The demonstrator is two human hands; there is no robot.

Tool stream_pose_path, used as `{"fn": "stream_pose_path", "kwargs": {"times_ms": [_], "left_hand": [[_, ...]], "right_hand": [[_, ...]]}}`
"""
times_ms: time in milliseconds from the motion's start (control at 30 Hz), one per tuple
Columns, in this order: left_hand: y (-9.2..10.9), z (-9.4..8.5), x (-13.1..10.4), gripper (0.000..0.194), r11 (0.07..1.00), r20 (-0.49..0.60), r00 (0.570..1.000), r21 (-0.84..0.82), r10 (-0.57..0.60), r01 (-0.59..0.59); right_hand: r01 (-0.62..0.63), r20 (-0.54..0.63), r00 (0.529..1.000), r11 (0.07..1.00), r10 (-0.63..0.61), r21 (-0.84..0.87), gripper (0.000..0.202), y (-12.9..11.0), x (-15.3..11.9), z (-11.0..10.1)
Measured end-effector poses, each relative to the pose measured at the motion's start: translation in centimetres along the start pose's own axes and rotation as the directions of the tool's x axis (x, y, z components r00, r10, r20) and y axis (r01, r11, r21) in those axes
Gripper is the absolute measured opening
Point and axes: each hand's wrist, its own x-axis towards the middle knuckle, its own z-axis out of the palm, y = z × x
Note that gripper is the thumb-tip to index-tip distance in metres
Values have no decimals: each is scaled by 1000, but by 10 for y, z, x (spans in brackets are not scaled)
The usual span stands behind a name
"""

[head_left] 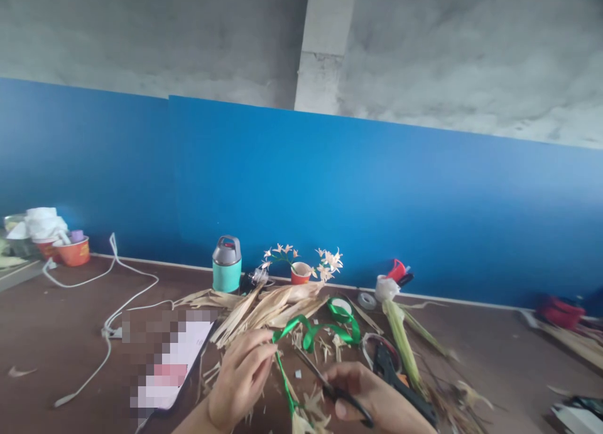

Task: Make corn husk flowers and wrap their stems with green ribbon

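My left hand (241, 376) pinches a green ribbon (315, 327) near a thin green-wrapped stem (285, 384) that runs down to pale husk petals at the bottom edge. My right hand (372, 399) grips black-handled scissors (325, 384), their blades pointing up and left toward the ribbon. The ribbon loops back to a green ribbon roll (342, 307). A pile of dried corn husks (264, 307) lies just beyond my hands on the brown table (56, 333).
A teal flask (227, 264), a red cup of husk flowers (301, 267), a tape roll (366, 300) and a green corn ear (401, 336) stand near the blue wall. A white cable (110, 308) and a phone (176, 365) lie left. Black pliers (400, 380) rest right.
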Motion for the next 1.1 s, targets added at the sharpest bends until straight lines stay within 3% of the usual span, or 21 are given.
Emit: {"fn": "stream_pose_path", "kwargs": {"times_ms": [267, 367, 467, 533, 633, 833, 933, 1100], "left_hand": [[7, 3, -2, 31, 998, 36, 999, -69, 17, -14], [9, 4, -2, 28, 985, 66, 996, -154, -65, 75], [15, 3, 2, 18, 905, 139, 965, -340, -222, 257], [19, 3, 7, 8, 758, 201, 890, -468, -408, 454], [24, 5, 16, 15, 411, 352, 673, -582, -651, 702], [25, 10, 26, 33, -43, 635, 420, -581, -649, 813], [24, 9, 27, 34, -229, 693, 333, -585, -639, 778], [20, 10, 22, 28, -433, 729, 298, -630, -616, 645]], "right_hand": [[8, 12, 1000, 993, -10, 119, 35, 7, 17, 20], [33, 17, 999, 993, -36, 115, 36, 7, 19, 22], [47, -8, 999, 994, -46, 103, 37, 10, 19, 18], [36, -45, 998, 994, -31, 105, 37, 13, 19, 15], [30, -71, 997, 994, -23, 103, 36, 17, 20, 12], [58, -39, 998, 996, -56, 68, 33, 10, 21, 18], [31, -59, 998, 998, -27, 61, 35, 5, 16, 19], [-16, -17, 1000, 983, 19, 185, 51, 4, 2, 14]]}}
